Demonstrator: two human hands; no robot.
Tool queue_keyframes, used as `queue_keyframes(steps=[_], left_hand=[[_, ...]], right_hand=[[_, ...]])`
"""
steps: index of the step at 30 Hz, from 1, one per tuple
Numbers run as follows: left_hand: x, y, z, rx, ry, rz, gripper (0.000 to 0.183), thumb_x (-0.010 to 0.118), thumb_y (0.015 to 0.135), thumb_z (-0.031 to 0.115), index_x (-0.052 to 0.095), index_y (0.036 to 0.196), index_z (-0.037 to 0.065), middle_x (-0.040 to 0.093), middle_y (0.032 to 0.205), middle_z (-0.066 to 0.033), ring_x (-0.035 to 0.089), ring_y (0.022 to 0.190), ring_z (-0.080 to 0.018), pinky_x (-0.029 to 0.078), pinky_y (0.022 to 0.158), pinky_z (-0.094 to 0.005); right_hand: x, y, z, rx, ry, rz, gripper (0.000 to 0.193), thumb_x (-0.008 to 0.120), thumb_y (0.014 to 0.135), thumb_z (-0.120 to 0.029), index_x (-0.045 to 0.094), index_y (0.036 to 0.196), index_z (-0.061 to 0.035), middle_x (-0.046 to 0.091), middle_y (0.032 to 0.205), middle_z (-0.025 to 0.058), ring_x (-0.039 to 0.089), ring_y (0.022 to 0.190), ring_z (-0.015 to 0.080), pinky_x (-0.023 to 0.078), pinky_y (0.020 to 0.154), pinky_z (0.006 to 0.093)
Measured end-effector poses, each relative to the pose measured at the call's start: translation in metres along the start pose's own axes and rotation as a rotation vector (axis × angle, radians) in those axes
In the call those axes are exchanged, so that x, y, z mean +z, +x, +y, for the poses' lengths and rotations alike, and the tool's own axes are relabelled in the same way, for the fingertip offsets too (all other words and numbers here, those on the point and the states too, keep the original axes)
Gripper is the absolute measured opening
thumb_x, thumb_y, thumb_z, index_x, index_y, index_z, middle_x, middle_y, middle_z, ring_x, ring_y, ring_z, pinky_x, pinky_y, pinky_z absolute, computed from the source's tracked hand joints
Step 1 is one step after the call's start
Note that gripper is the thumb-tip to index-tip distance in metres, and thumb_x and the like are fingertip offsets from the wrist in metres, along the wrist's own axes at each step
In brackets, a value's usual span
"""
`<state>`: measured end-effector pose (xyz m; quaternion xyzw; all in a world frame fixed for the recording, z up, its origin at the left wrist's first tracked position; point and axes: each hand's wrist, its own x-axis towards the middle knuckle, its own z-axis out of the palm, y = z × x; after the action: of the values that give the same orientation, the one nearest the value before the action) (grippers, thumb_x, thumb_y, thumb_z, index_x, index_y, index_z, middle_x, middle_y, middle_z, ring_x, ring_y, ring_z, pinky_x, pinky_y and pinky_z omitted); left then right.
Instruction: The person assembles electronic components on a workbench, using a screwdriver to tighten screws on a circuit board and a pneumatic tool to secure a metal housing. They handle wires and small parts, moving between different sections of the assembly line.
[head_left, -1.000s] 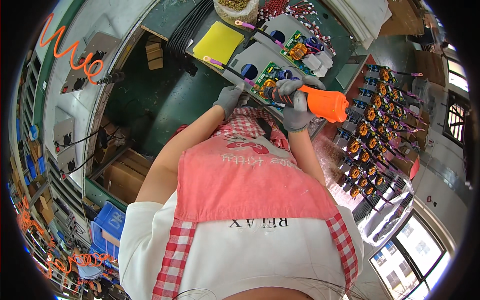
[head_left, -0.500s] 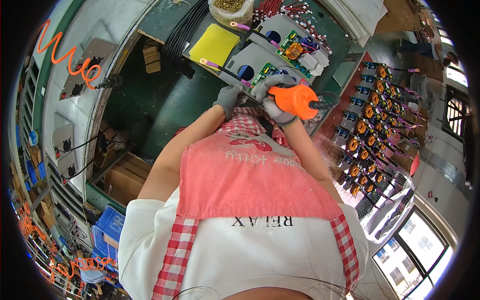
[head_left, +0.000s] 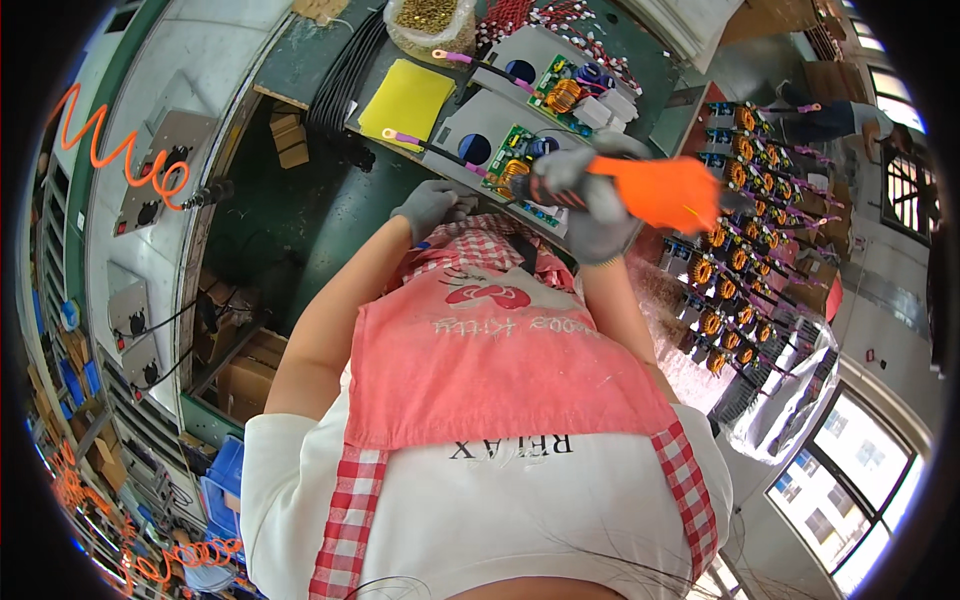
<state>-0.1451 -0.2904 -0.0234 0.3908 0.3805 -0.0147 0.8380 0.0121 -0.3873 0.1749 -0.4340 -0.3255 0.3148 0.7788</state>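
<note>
My right hand point(head_left: 600, 205), in a grey glove, is wrapped round an orange electric screwdriver point(head_left: 668, 190) with a black front end. The tool lies nearly level, its front pointing left over a circuit board point(head_left: 514, 168) with a copper coil. That board sits on a grey metal plate point(head_left: 462, 128) with a round blue hole and a purple-ended cable point(head_left: 432, 149). My left hand point(head_left: 432, 204), also gloved, rests by the near edge of this plate with its fingers curled in; what they hold, if anything, is hidden.
A second plate point(head_left: 510, 52) with its board lies behind. Beside it are a yellow sheet stack point(head_left: 408, 98), black cables point(head_left: 347, 75) and a bag of brass parts point(head_left: 435, 22). Rows of finished-looking boards point(head_left: 735, 265) stand to the right. A person point(head_left: 850, 120) is at far right.
The screwdriver has swung from pointing downward to nearly level and moved right with my right hand. My left hand has drawn back slightly leftward from the plate's edge.
</note>
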Motion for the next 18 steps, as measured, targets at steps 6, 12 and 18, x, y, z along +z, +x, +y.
queue_keyframes(steps=[6, 12, 18], left_hand=[[0.043, -0.040, 0.051, 0.049, -0.056, -0.171, 0.026, 0.042, 0.098, 0.018, 0.050, 0.112, -0.002, 0.061, 0.096, -0.0119, 0.056, 0.075, -0.0122, 0.048, 0.067, -0.0250], [0.098, -0.029, 0.075, 0.003, -0.157, -0.309, 0.023, 0.053, 0.095, 0.027, 0.055, 0.097, 0.004, 0.051, 0.072, 0.0008, 0.046, 0.060, -0.0076, 0.038, 0.052, -0.0212], [0.134, -0.014, 0.083, -0.310, -0.393, -0.290, 0.027, 0.055, 0.094, 0.032, 0.056, 0.088, 0.006, 0.048, 0.068, 0.0024, 0.042, 0.056, -0.0052, 0.032, 0.043, -0.0185]], right_hand=[[-0.039, -0.023, -0.078, -0.395, -0.046, -0.060, 0.045, 0.054, 0.082, -0.030, 0.043, 0.123, -0.0134, 0.049, 0.066, 0.0043, 0.047, 0.054, 0.0188, 0.044, 0.059, 0.0398], [-0.052, -0.050, -0.107, -0.523, -0.126, 0.034, 0.051, 0.049, 0.086, -0.035, 0.043, 0.130, -0.0096, 0.050, 0.067, 0.0034, 0.045, 0.054, 0.0150, 0.039, 0.061, 0.0352], [-0.061, -0.048, -0.109, -0.558, -0.162, -0.029, 0.052, 0.048, 0.086, -0.034, 0.043, 0.132, -0.0092, 0.051, 0.067, 0.0021, 0.047, 0.055, 0.0143, 0.039, 0.057, 0.0342]])
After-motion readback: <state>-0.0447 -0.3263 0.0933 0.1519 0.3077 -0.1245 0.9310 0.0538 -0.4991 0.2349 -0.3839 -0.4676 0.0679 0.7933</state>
